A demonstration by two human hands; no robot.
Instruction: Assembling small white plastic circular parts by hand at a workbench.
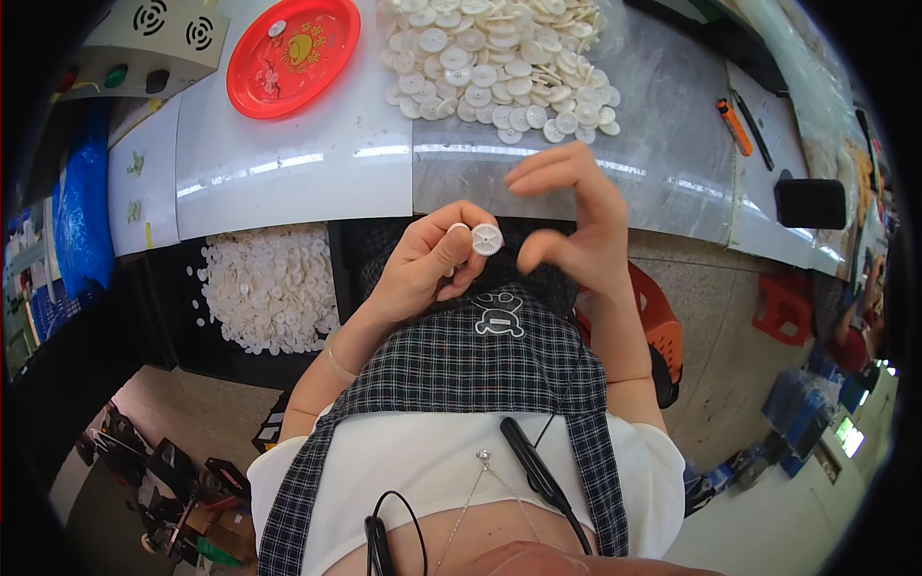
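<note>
Between the thumb and fingers of my left hand (pixel 415 264) is a white plastic gear (pixel 488 240), its toothed, spoked face turned up. Edges of other white round pieces show by the thumb; how many the hand holds is hidden. My right hand (pixel 594 221) is raised just right of the gear, fingers curved and thumb apart, with nothing in it. Beyond both hands, a heap of white plastic gears (pixel 519 91) lies on the grey tabletop (pixel 576 173).
At the far left a red plate (pixel 252 100) carries one white gear. A black bin (pixel 240 360) of white gears sits below the table edge. An orange cutter (pixel 734 127), a black pen (pixel 753 131) and a dark rectangular object (pixel 810 204) are on the right. An orange-red stool (pixel 663 331) stands beside me.
</note>
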